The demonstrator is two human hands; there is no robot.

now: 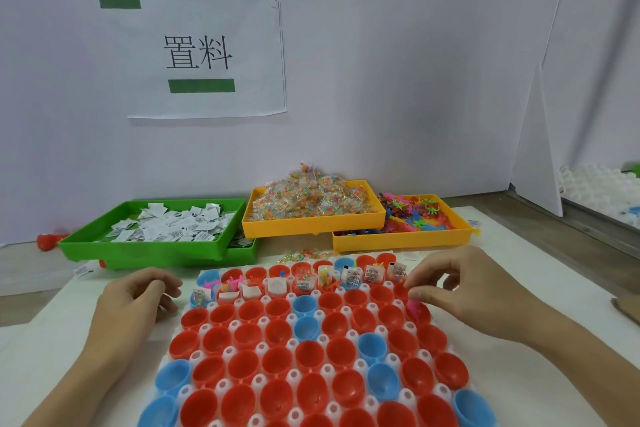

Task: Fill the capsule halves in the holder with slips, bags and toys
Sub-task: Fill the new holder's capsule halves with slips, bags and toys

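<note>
Right grip [446, 284] pinching a pink toy [414, 306] over the holder [242, 350]; left [138, 298] loosely curled.
Toy-filling step; next, seat it in a cup.

1. Setting: small packing or assembly workstation, light-industrial.
2. Evidence, 12 o'clock: printed paper sign [204, 54] taped to a plain white partition wall [398, 62].
3. Evidence, centre: sorting trays of bulk stock, one green tray [152, 248] and two yellow trays [313, 227], on the counter [540, 284].
4. Evidence, 6 o'clock: gridded holder [301, 350] of capsule halves [277, 362].
</note>
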